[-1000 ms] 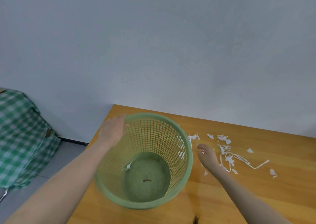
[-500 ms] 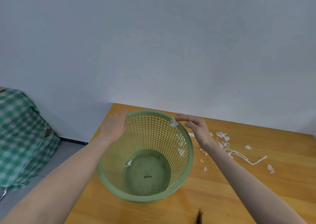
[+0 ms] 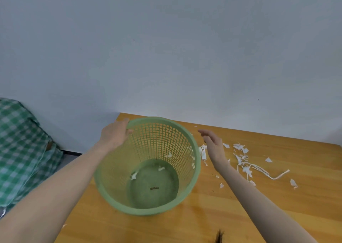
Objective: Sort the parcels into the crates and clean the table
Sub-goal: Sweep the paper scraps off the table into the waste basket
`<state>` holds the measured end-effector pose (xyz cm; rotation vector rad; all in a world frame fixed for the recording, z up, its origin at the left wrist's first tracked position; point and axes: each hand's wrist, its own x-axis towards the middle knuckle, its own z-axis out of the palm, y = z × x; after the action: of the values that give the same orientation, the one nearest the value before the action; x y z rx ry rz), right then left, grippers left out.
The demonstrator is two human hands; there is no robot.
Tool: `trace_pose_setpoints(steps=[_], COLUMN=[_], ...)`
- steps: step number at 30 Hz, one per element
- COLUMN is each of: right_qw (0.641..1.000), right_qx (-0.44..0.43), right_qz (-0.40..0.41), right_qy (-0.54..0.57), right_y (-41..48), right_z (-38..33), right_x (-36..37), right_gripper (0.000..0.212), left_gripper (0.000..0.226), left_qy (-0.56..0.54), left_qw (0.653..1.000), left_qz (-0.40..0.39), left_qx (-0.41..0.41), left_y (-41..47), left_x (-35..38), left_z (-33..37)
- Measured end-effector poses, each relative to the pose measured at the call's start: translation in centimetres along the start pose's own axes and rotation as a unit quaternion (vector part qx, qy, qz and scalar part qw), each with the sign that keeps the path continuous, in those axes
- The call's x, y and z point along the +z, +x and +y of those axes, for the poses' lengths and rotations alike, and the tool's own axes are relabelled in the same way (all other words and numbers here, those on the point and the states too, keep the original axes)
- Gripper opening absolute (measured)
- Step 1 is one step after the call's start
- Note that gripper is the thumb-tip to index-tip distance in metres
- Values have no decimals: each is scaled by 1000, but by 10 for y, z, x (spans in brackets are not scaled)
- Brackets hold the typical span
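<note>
A green mesh waste basket (image 3: 196, 161) stands on the wooden table (image 3: 277, 205) near its left end. My left hand (image 3: 114, 136) grips the basket's far left rim. My right hand (image 3: 212, 144) hovers just right of the basket with fingers relaxed and holds nothing. White paper scraps (image 3: 242, 154) and a long white strip (image 3: 266, 173) lie scattered on the table to the right of that hand. A few white scraps (image 3: 161, 168) lie inside the basket, one seemingly falling along the inner wall.
A plain wall runs behind the table. A green checked cloth bundle (image 3: 24, 150) sits to the left, beyond the table's left edge. A dark tuft (image 3: 219, 236) shows at the bottom edge of the view.
My right hand picked a scrap off the table, carried it over the basket's rim, let it go, and has drawn back to the right. More scraps lie in the basket.
</note>
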<state>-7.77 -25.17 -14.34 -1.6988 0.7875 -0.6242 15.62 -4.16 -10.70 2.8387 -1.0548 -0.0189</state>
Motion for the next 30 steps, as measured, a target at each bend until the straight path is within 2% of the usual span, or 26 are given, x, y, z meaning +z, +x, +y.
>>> trace_pose_setpoints(steps=[1, 3, 6, 7, 9, 13, 17, 19, 20, 22, 25, 27, 30], right_qw=[997, 971, 885, 854, 813, 785, 781, 792, 811, 876, 965, 992, 992], right_qx=[35, 106, 178, 181, 170, 169, 127, 112, 116, 141, 142, 75, -81], right_qz=[-6, -74, -243, -280, -300, -318, -295, -273, -255, -195, -33, 47, 54], right_qy=[-64, -201, -354, -399, -469, -504, -536, -535, -513, -417, -220, -92, 75], right_y=[4, 7, 5, 6, 2, -10, -13, -10, -8, -4, 2, -1, -12], right_z=[15, 48, 93, 105, 120, 127, 134, 137, 137, 129, 93, 54, -2], right_x=[-1, -1, 5, 10, 21, 39, 46, 46, 44, 40, 32, 30, 27], right_gripper=[34, 39, 49, 53, 59, 72, 74, 71, 70, 68, 57, 51, 44], left_gripper=[38, 38, 35, 34, 33, 32, 27, 27, 26, 25, 25, 25, 25], left_qy=[1, -5, -8, -7, -3, 11, 18, 23, 22, 20, 18, 16, 12], left_qw=[1000, 1000, 999, 999, 999, 998, 998, 998, 998, 998, 998, 998, 998], left_qz=[9, 18, 18, 21, 30, 36, 43, 43, 43, 47, 52, 51, 54], left_qx=[-5, -20, -43, -44, -42, -44, -41, -41, -40, -36, -32, -25, -19], left_y=[4, 11, 14, 15, 15, 17, 15, 15, 14, 14, 14, 14, 16], left_x=[-2, -5, 0, 4, 8, 8, 4, 3, 3, 4, 6, 7, 8], left_z=[-3, -9, -16, -19, -24, -23, -18, -18, -18, -17, -17, -19, -21])
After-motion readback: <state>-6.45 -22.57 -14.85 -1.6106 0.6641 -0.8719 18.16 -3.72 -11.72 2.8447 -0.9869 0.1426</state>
